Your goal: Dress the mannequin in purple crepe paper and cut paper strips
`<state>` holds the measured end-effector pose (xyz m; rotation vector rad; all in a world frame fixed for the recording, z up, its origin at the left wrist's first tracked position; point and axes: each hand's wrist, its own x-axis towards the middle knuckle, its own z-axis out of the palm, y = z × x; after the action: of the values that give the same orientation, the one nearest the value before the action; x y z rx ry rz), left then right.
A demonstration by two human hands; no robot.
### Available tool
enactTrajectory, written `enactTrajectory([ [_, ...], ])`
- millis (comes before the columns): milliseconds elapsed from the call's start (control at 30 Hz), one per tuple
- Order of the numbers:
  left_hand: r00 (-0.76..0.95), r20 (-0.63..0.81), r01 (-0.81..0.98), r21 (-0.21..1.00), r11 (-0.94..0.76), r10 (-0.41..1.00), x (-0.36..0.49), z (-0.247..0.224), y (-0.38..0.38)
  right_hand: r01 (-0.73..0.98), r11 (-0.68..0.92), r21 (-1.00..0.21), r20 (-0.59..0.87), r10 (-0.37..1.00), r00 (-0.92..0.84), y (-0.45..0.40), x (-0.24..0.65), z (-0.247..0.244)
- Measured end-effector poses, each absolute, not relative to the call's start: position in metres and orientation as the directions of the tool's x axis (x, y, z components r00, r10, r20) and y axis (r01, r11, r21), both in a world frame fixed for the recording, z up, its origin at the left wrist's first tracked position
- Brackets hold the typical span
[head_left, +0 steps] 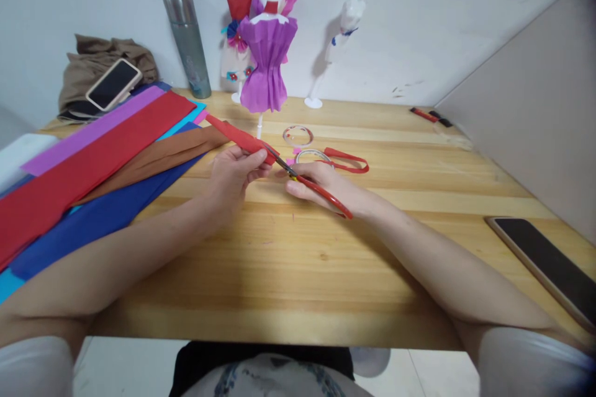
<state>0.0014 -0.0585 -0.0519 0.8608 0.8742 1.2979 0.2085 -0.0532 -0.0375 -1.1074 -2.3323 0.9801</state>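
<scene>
My left hand (pixel 237 172) pinches a strip of red crepe paper (pixel 235 134) above the middle of the table. In my right hand (pixel 321 181) are red-handled scissors (pixel 328 197), their blades lying against the strip near my left thumb. Whether the blades have cut into it I cannot tell. Just behind my right hand lie a roll of tape (pixel 313 154) and a loop of red strip (pixel 356 167). A small dress form in a pleated purple paper dress (pixel 269 62) stands beyond my left hand.
Long sheets of coloured crepe paper (pixel 100 147) cover the table's left side. At the back are a thermos (pixel 190 43), a phone (pixel 114 84) on brown cloth, more dress forms (pixel 352 15) and another tape roll (pixel 298 135). A larger phone (pixel 549 260) lies at right.
</scene>
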Motion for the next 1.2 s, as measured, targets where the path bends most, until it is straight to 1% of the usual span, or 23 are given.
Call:
enactTrajectory([
  [100, 0.073, -0.05, -0.415, 0.907, 0.076, 0.996, 0.001, -0.0526, -0.0582, 0.543, 0.391, -0.743, -0.019, 0.799, -0.601, -0.0549, 0.2077, -0.0351],
  [467, 0.048, -0.076, -0.423, 0.902, 0.09, 0.996, 0.0003, -0.0565, -0.0555, 0.533, 0.357, -0.767, -0.01, 0.824, -0.567, -0.0554, 0.2039, -0.0348],
  [733, 0.041, -0.073, -0.408, 0.909, 0.083, 0.997, 0.0001, -0.0595, -0.0534, 0.563, 0.306, -0.768, -0.062, 0.839, -0.541, -0.0541, 0.2053, -0.0359],
  [900, 0.04, -0.061, -0.411, 0.909, 0.072, 0.997, -0.0005, -0.0613, -0.0519, 0.56, 0.3, -0.772, -0.066, 0.839, -0.54, -0.0528, 0.2062, -0.0372],
  [1100, 0.032, -0.065, -0.418, 0.906, 0.072, 0.997, 0.0002, -0.0596, -0.0528, 0.59, 0.283, -0.756, -0.109, 0.834, -0.541, -0.0529, 0.2072, -0.0334],
  [1200, 0.027, -0.062, -0.411, 0.909, 0.068, 0.998, 0.0003, -0.0607, -0.0525, 0.583, 0.303, -0.754, -0.091, 0.83, -0.55, -0.052, 0.2079, -0.0334],
])
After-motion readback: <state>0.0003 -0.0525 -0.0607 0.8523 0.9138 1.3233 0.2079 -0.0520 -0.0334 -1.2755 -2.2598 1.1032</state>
